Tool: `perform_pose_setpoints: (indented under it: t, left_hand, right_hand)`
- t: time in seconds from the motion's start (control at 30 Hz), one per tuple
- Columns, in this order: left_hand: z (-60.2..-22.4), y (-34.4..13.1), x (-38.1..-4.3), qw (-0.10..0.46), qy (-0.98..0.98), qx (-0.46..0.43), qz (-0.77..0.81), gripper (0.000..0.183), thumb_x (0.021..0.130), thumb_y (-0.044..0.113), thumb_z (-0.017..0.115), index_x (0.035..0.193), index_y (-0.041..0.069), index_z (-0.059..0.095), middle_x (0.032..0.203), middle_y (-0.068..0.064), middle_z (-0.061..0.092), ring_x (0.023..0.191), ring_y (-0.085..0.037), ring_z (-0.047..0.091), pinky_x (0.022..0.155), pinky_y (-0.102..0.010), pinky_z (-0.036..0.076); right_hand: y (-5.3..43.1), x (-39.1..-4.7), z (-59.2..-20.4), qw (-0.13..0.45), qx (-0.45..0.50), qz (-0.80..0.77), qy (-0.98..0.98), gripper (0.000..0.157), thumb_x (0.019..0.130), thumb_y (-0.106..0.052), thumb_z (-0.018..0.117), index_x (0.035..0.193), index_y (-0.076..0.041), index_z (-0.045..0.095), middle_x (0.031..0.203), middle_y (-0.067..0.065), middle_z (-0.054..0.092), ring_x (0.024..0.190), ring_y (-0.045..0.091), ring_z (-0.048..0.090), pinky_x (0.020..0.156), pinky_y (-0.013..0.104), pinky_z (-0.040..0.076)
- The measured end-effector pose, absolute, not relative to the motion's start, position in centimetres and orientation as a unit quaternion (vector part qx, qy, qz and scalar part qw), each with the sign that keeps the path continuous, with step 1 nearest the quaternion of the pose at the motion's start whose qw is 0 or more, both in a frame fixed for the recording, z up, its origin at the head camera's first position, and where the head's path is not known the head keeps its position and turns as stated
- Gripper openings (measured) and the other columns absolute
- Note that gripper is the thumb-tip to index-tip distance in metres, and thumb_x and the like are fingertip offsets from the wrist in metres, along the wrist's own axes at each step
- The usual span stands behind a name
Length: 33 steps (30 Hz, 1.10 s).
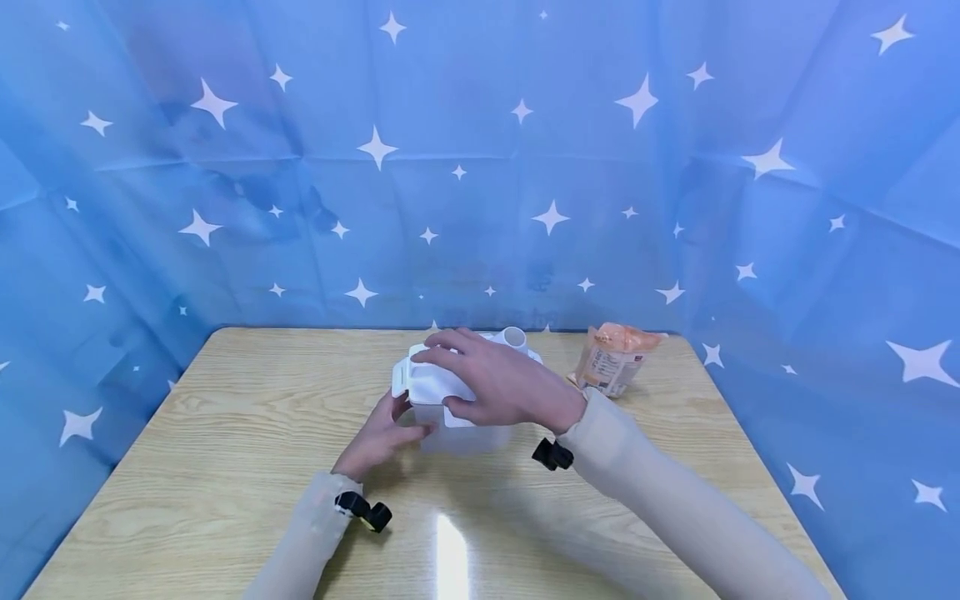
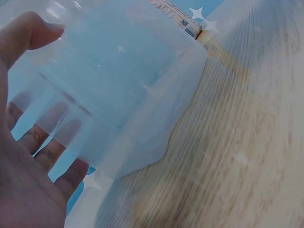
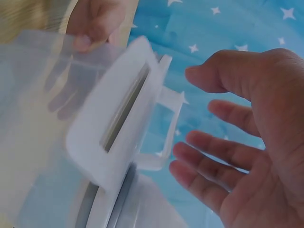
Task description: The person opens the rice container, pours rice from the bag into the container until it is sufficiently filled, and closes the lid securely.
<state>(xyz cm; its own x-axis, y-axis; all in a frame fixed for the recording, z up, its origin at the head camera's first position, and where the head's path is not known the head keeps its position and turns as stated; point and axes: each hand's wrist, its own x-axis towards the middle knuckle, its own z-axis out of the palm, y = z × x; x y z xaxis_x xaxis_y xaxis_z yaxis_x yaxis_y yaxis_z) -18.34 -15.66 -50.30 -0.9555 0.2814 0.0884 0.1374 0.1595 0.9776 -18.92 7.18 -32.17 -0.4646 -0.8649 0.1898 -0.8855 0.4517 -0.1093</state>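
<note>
A translucent plastic container (image 1: 468,439) with a white lid (image 1: 431,385) is at the middle of the table. My left hand (image 1: 384,433) grips its left side; in the left wrist view the thumb lies across one face and the fingers (image 2: 71,178) show partly through the clear wall. Over the lid is my right hand (image 1: 498,379), its fingers spread and loosely bent. From the right wrist, a gap shows between those fingers and the lid's slotted white flap (image 3: 114,114). A white loop (image 3: 168,137) sticks out beside that flap.
A white round tube end (image 1: 514,337) shows behind my right hand. An orange and white packet (image 1: 613,360) stands to the right on the wooden table (image 1: 247,450). A blue curtain with white stars (image 1: 480,167) hangs behind and along both sides.
</note>
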Motion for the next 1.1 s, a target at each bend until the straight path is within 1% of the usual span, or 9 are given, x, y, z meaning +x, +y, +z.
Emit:
perform_pose_setpoints:
  t: [0.1, 0.27, 0.4, 0.53, 0.77, 0.93, 1.1]
  left_hand:
    - [-50.2, -15.7, -18.4, 0.052, 0.757, 0.144, 0.635, 0.081, 0.087, 0.019, 0.080, 0.155, 0.022, 0.036, 0.156, -0.006, 0.047, 0.149, -0.037, 0.038, 0.125, -0.065, 0.022]
    - [-50.3, -15.6, -18.5, 0.051, 0.756, 0.149, 0.636, 0.080, 0.088, 0.017, 0.079, 0.156, 0.019, 0.035, 0.157, -0.008, 0.045, 0.149, -0.038, 0.038, 0.125, -0.065, 0.024]
    - [-50.3, -15.7, -18.5, 0.059, 0.755, 0.144, 0.637, 0.082, 0.088, 0.018, 0.079, 0.156, 0.021, 0.034, 0.158, -0.007, 0.044, 0.150, -0.038, 0.036, 0.125, -0.065, 0.023]
    - [-50.3, -15.7, -18.5, 0.062, 0.757, 0.140, 0.635, 0.082, 0.088, 0.019, 0.079, 0.156, 0.022, 0.034, 0.157, -0.006, 0.045, 0.150, -0.037, 0.036, 0.125, -0.065, 0.023]
    - [-50.4, -15.8, -18.5, 0.067, 0.760, 0.129, 0.634, 0.083, 0.088, 0.022, 0.080, 0.156, 0.023, 0.034, 0.157, -0.005, 0.046, 0.151, -0.037, 0.036, 0.126, -0.065, 0.022]
    - [-50.6, -15.9, -18.5, 0.066, 0.758, 0.132, 0.635, 0.084, 0.087, 0.022, 0.080, 0.157, 0.024, 0.034, 0.157, -0.005, 0.046, 0.151, -0.038, 0.036, 0.126, -0.065, 0.023]
    - [-50.7, -15.9, -18.5, 0.066, 0.752, 0.138, 0.642, 0.085, 0.087, 0.022, 0.080, 0.158, 0.025, 0.032, 0.160, -0.006, 0.043, 0.151, -0.039, 0.035, 0.124, -0.066, 0.026]
  right_hand:
    - [6.8, -19.7, -32.1, 0.039, 0.511, 0.103, -0.852, 0.055, 0.095, -0.023, 0.069, 0.147, -0.013, 0.052, 0.146, 0.006, 0.055, 0.136, 0.026, 0.053, 0.112, 0.041, 0.051]
    - [6.4, -20.7, -32.2, 0.028, 0.508, 0.096, -0.855, 0.049, 0.098, -0.017, 0.065, 0.146, -0.012, 0.055, 0.140, 0.006, 0.061, 0.124, 0.022, 0.060, 0.102, 0.037, 0.057]
    - [6.1, -20.9, -32.3, 0.040, 0.511, 0.077, -0.855, 0.043, 0.098, -0.008, 0.062, 0.140, -0.013, 0.061, 0.132, 0.006, 0.065, 0.114, 0.020, 0.064, 0.089, 0.031, 0.060]
    - [5.8, -21.0, -32.4, 0.061, 0.511, 0.068, -0.855, 0.042, 0.096, -0.001, 0.059, 0.136, -0.014, 0.066, 0.125, 0.004, 0.067, 0.106, 0.018, 0.066, 0.081, 0.027, 0.060]
    - [5.4, -21.1, -32.6, 0.070, 0.511, 0.062, -0.855, 0.044, 0.093, 0.004, 0.060, 0.132, -0.014, 0.068, 0.117, 0.003, 0.068, 0.101, 0.015, 0.066, 0.076, 0.024, 0.061]
    - [5.4, -21.0, -32.6, 0.067, 0.510, 0.065, -0.855, 0.045, 0.091, 0.005, 0.063, 0.132, -0.015, 0.069, 0.117, 0.003, 0.069, 0.101, 0.015, 0.067, 0.075, 0.024, 0.062]
    - [5.6, -21.0, -32.3, 0.072, 0.509, 0.079, -0.854, 0.046, 0.091, 0.008, 0.062, 0.131, -0.014, 0.068, 0.118, 0.003, 0.068, 0.100, 0.016, 0.067, 0.075, 0.024, 0.061]
